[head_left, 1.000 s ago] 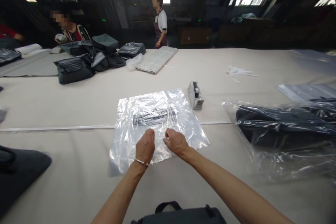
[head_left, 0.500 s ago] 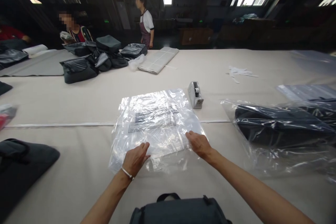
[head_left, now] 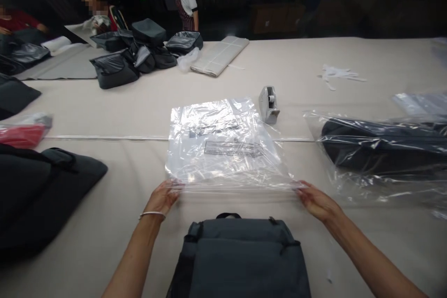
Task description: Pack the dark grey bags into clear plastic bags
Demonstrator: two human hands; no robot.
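A clear plastic bag with printed text lies in front of me, its near edge stretched between both hands. My left hand is closed on the left end of that edge. At the right end, my right hand pinches the same edge, with its fingertips partly behind the film. Close to my body, below the bag, a dark grey backpack lies with its top handle toward the plastic. More sheets may lie under the bag; I cannot tell.
A tape dispenser stands just beyond the bag. At right lies a dark bag in clear plastic; at left, another dark bag and a red packet. Folded grey cloth and piled dark bags lie farther back, near several people.
Both hands have moved apart to the corners of the plastic bag and drawn its near edge toward me. The view has tilted down, showing more of the backpack.
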